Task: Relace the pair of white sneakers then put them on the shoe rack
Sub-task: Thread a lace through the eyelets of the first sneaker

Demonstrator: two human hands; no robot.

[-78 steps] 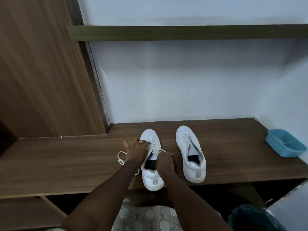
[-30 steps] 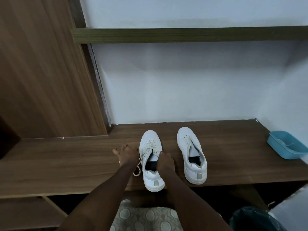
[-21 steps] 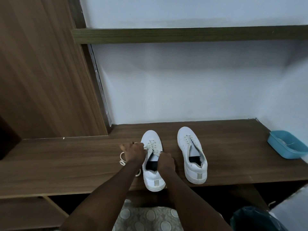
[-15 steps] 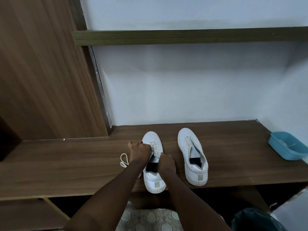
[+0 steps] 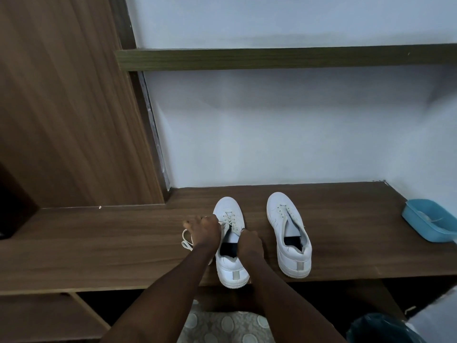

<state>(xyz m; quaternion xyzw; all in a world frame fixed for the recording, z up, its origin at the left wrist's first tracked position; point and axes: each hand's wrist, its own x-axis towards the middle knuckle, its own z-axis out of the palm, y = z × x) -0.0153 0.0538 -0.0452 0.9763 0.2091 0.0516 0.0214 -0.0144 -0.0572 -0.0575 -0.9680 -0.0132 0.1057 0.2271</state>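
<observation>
Fingers of the left hand (image 5: 205, 231) are curled round the lace (image 5: 186, 240), those of the right hand (image 5: 248, 242) clamped on the sneaker (image 5: 227, 206) at lower centre.

1. Centre sneaker (image 5: 227, 206): white, with a grey-beige heel strip and a black insole.
2. Right-hand sneaker (image 5: 288, 233): the same white, heel strip and black insole, with a pale grey tongue.
3. Lace (image 5: 186, 240): off-white.
4. Surface (image 5: 99, 243): mid-brown wood grain.
5. Panel (image 5: 61, 95), upper left: warmer brown, slanting grain.
6. Shelf (image 5: 272, 59), upper frame: olive-brown.
7. Wall (image 5: 272, 132): pale bluish white.
8. Tub (image 5: 430, 224), right edge: light blue.
9. Mat (image 5: 222, 325), bottom centre: grey with pale ovals.
10. Bag (image 5: 380, 328), lower right: dark teal.
</observation>
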